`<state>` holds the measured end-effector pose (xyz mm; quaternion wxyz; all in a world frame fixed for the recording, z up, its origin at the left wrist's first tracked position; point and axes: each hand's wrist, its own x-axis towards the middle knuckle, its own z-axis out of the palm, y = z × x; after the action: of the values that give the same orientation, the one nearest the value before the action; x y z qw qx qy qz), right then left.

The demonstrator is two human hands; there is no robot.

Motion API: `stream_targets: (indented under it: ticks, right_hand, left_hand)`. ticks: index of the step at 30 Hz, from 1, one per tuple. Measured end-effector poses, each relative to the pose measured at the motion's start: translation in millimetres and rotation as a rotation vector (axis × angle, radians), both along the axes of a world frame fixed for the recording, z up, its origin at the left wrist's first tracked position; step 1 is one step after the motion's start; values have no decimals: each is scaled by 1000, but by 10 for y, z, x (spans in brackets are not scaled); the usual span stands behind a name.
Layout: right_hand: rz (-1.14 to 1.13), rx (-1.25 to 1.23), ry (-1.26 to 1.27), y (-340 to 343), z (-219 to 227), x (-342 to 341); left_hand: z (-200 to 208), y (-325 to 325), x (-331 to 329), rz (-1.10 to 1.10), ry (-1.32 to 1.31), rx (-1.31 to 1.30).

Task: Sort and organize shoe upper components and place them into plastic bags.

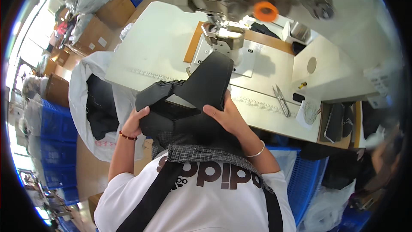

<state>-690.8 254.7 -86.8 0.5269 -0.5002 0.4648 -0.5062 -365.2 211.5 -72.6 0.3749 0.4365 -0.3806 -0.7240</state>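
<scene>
A black, smooth, leather-like piece (209, 79) made of joined panels lies in front of me, over my lap and the table's near edge. Its folded left part (154, 94) looks layered, and a gap shows in its middle. My left hand (134, 122) is closed on the left end, thumb on top. My right hand (227, 114) pinches the right edge, thumb above and fingers mostly hidden beneath. The broad flap reaches up to the sewing machine's needle area (223, 34); whether it touches there I cannot tell.
Scissors (281, 101) lie on the white machine table (150, 30) at right, near coiled pale thread (310, 111). A white bag (81, 99) with black pieces hangs at left. A blue basket (302, 180) stands at lower right; cardboard boxes (92, 36) are stacked at far left.
</scene>
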Motion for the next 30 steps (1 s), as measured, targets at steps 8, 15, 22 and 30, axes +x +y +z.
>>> stream_targets:
  ticks: [8,15,22,30]
  right_hand:
    - [64,64,-278,-111,-235,-196]
    - [6,10,-317,-43,-153,-112]
    - [-45,-5,-234,24,-84,39]
    - [-67,19,-152,85,60,189]
  left_hand:
    - [61,-36,-5,-5,-31,308]
    - [65,-159,42,-53,-25,321]
    - [-59,-239,175,-131,8,201]
    - [-143,-124,277,-107,90,118]
